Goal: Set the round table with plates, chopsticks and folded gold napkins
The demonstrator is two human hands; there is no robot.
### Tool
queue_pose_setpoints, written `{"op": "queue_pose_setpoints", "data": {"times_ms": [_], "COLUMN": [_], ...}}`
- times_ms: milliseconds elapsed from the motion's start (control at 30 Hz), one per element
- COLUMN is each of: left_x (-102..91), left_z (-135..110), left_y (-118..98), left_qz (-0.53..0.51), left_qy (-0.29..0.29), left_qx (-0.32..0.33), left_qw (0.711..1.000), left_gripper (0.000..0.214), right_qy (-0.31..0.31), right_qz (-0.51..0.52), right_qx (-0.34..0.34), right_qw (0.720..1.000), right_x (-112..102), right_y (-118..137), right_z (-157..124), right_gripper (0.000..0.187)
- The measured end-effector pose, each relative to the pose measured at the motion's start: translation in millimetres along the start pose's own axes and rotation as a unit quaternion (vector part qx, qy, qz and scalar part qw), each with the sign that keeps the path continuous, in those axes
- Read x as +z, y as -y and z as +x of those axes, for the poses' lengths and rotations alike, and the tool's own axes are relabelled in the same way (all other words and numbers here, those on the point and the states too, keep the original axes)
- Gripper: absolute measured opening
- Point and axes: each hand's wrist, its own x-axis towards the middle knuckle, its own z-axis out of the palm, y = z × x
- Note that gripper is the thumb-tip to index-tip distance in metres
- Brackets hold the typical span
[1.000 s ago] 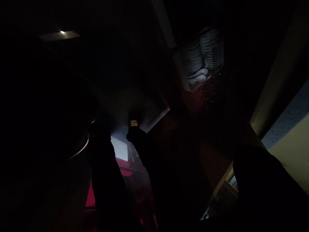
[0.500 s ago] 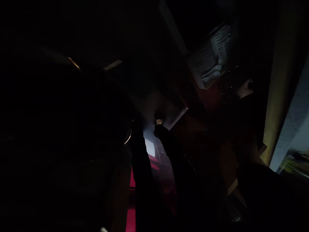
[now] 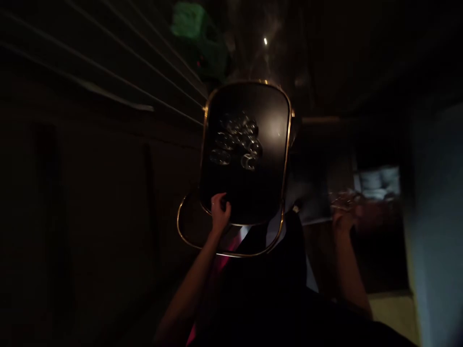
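A dark cart or tray table (image 3: pixel 267 193) with a thin gold rim and a looped gold handle is in the middle of the view. Several small clear glasses (image 3: pixel 238 140) are grouped on its black top. My left hand (image 3: pixel 220 212) is over the near left edge, fingers curved, thumb apart, nothing visible between them. To the right of the cart, my right hand (image 3: pixel 343 221) is closed around shiny clear glassware (image 3: pixel 343 198). Motion and darkness smear the right fingers and the number of pieces.
A green object (image 3: pixel 188 20) is beyond the cart at upper left. Pale parallel lines (image 3: pixel 119 77) run across the left. A whitish container (image 3: pixel 379 183) is at right, near a pale wall (image 3: pixel 437 202). The room is very dark.
My view has swung towards the cart, bringing its top and glasses into view. My left hand now shows over its near edge. The white container of spoons has shifted right and down.
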Motion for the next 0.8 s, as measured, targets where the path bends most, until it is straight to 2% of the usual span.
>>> {"op": "queue_pose_setpoints", "data": {"times_ms": [33,100,133,233,300,333,433,533,667,733,800], "left_x": [5.4,24.2,32.6,43.9,44.3,44.1,44.2,44.0,31.6,19.8,7.8], "left_z": [-2.1,-4.1,-4.7,-5.7,-3.6,-1.7,3.9,7.0,22.3,40.4,63.3], "left_y": [-12.9,-49.3,-69.8,-120.3,-135.8,-138.1,-128.9,-105.0,-61.3,-38.4,-17.7], "left_qz": [-0.051,-0.16,-0.213,-0.355,-0.429,-0.457,-0.507,-0.513,-0.472,-0.416,-0.33], "left_qy": [0.027,0.103,0.136,0.192,0.191,0.182,0.139,0.1,0.046,0.025,0.001], "left_qx": [-0.004,0.0,0.007,0.029,0.044,0.049,0.05,0.028,-0.056,-0.114,-0.154], "left_qw": [0.998,0.982,0.968,0.915,0.882,0.87,0.849,0.852,0.879,0.902,0.932], "left_gripper": [0.031,0.031,0.036,0.082,0.109,0.115,0.114,0.11,0.103,0.097,0.091], "right_qy": [0.046,0.14,0.179,0.278,0.325,0.34,0.361,0.366,0.334,0.322,0.325], "right_qz": [-0.054,-0.078,-0.076,-0.07,-0.087,-0.101,-0.13,-0.133,-0.182,-0.224,-0.26], "right_qx": [-0.041,-0.014,0.022,0.144,0.201,0.22,0.264,0.282,0.241,0.226,0.22], "right_qw": [0.997,0.987,0.981,0.947,0.92,0.909,0.885,0.877,0.893,0.892,0.882], "right_x": [23.2,67.8,90.2,154.9,188.6,201.1,221.4,224.7,214.9,205.4,194.8], "right_y": [1.7,6.7,9.4,12.9,8.3,3.7,-16.3,-39.0,-61.6,-69.4,-77.1], "right_z": [-14.7,-42.3,-56.7,-106.9,-141.7,-157.3,-189.5,-194.8,-166.1,-144.8,-125.9], "right_gripper": [0.038,0.039,0.046,0.07,0.084,0.088,0.092,0.087,0.066,0.065,0.071]}}
